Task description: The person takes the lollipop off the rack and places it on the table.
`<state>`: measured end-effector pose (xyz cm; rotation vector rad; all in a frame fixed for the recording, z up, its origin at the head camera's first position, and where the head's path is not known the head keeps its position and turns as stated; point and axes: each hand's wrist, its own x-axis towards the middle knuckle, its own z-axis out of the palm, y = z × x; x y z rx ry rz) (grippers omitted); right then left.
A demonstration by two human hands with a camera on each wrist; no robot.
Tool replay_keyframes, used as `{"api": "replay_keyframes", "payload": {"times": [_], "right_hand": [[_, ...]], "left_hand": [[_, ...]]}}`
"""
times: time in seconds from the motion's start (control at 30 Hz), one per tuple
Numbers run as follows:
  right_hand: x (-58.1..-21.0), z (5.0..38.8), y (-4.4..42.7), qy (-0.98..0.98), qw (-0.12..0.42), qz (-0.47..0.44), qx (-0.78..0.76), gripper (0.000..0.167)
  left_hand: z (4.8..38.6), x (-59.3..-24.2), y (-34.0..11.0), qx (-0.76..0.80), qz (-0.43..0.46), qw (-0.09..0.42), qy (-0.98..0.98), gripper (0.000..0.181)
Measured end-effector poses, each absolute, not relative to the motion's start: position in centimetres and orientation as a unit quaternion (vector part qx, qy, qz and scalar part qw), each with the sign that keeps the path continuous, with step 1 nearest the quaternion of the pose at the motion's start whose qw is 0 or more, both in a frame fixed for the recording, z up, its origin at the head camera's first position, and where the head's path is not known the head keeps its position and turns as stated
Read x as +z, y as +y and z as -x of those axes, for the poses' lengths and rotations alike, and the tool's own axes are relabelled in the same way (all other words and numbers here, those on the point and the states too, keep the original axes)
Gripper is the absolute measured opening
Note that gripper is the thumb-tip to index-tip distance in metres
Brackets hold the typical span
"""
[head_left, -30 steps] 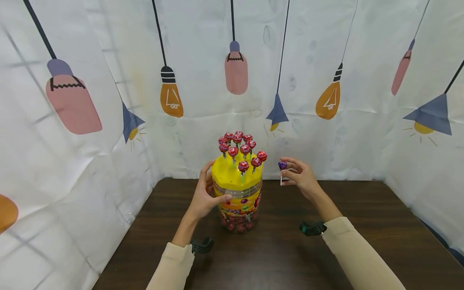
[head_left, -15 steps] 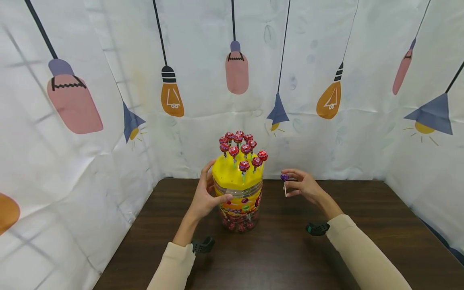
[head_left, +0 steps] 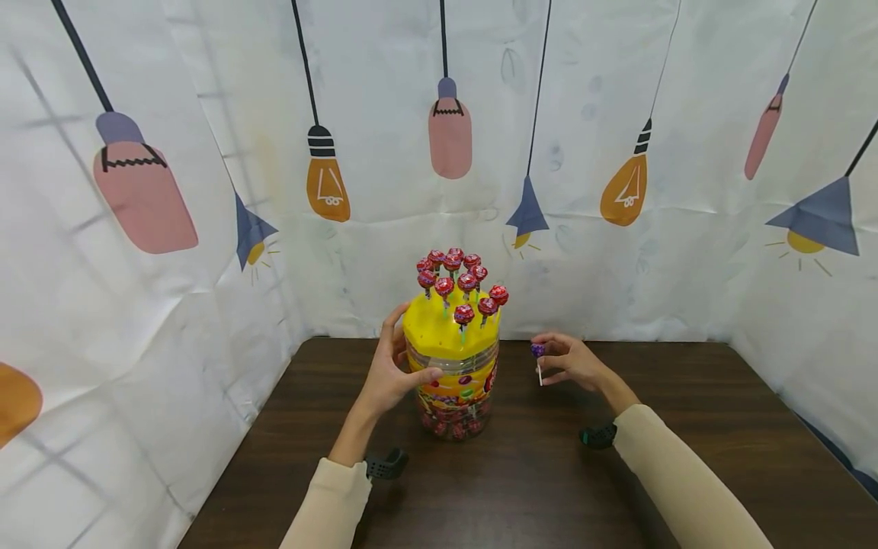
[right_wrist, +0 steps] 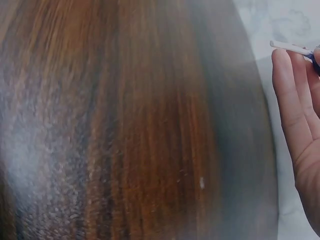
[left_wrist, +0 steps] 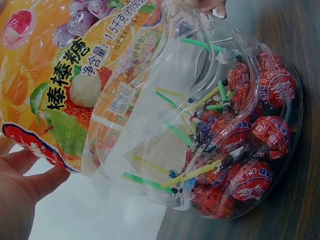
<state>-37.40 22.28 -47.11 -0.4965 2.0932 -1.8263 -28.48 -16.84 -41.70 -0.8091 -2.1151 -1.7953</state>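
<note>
A clear jar point(head_left: 449, 381) with a yellow top point(head_left: 439, 328) stands upright on the table. Several red-wrapped lollipops point(head_left: 444, 287) stick up from that top, and more red ones point(left_wrist: 251, 180) lie inside at the bottom. The left hand point(head_left: 389, 375) grips the jar's left side, its thumb across the front. Right of the jar, apart from it, the right hand point(head_left: 572, 361) pinches a purple-wrapped lollipop point(head_left: 538, 350), white stick pointing down. In the right wrist view the stick point(right_wrist: 290, 48) shows beside the fingers of the right hand point(right_wrist: 300, 115).
The dark wooden table point(head_left: 549, 488) reaches back to a white cloth backdrop point(head_left: 391, 267) printed with hanging lamps. Each wrist wears a dark band, the left one point(head_left: 387, 463) and the right one point(head_left: 598, 436), below light sleeves.
The right hand has come down toward the table with the purple lollipop, staying right of the jar. The left hand and the jar have kept their places.
</note>
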Motion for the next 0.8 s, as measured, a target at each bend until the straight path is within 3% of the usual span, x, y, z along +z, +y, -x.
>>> {"api": "replay_keyframes", "payload": {"times": [0.13,0.8], "right_hand": [[-47.5,37.5,22.3,0.742,0.162,0.162,-0.63,0.057],[-48.3,37.5,22.6,0.83,0.131,0.16,-0.518,0.048]], "left_hand": [[28.5,-41.7,-16.8,-0.617,0.276,0.125,-0.727,0.101],[28.5,-41.8,-16.8,-0.622,0.29,0.124,-0.717,0.104]]}}
